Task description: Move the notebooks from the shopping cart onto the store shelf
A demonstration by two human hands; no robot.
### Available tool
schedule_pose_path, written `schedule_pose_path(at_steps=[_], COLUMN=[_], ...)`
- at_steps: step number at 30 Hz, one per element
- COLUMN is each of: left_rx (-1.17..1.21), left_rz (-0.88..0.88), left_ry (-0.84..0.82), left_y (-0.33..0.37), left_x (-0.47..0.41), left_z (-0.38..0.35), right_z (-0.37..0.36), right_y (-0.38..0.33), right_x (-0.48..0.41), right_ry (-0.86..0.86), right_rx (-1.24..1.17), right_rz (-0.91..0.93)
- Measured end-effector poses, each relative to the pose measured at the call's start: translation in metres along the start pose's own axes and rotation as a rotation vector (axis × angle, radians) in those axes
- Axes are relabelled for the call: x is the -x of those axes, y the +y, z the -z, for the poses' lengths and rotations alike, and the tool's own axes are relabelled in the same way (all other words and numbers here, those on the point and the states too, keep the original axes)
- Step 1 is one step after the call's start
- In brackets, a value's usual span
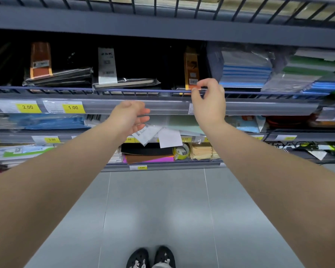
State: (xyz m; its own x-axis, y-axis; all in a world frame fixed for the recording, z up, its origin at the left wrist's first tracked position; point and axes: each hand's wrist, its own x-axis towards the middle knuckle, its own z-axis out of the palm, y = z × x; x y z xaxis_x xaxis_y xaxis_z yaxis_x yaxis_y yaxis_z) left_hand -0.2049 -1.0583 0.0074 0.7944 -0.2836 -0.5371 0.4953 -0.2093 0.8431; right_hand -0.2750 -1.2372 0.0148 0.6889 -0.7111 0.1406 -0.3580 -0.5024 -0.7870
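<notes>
Judging by the film-wrapped notebooks [124, 83] lying flat on the far shelf [172, 108], they are reckoned light, stiff and slippery, best gripped at the spine edge; the left hand [132, 117] is held spread, the right hand [209, 102] loosely curled, nothing is held, and no cart is seen.

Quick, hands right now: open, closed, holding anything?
Left hand: open, fingers relaxed, empty.
Right hand: open, fingers loosely curled by the shelf rail, empty.
</notes>
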Motion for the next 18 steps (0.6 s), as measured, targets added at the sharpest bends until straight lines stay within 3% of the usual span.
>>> schedule_pose_path(at_steps=[7,9,14,18], left_rx=[-0.607,-0.669,-0.898,-0.932], left_rz=[-0.06,-0.064,-0.062,-0.061], left_ry=[-0.048,-0.023,0.034,0.133], left_y=[0.037,0.046,0.054,0.065], left_x=[0.075,0.106,0.176,0.216], left_z=[0.042,0.062,0.123,0.173], right_z=[0.029,0.041,0.056,0.046], right_y=[-0.053,-0.078,-0.147,-0.202], right_x=[0.036,0.048,0.084,0.11], right_ry=[-0.549,-0.686,-0.893,-0.987], right_rx=[0.337,0.452,0.665,0.731], right_rz=[0.011,0.066,0.233,0.363])
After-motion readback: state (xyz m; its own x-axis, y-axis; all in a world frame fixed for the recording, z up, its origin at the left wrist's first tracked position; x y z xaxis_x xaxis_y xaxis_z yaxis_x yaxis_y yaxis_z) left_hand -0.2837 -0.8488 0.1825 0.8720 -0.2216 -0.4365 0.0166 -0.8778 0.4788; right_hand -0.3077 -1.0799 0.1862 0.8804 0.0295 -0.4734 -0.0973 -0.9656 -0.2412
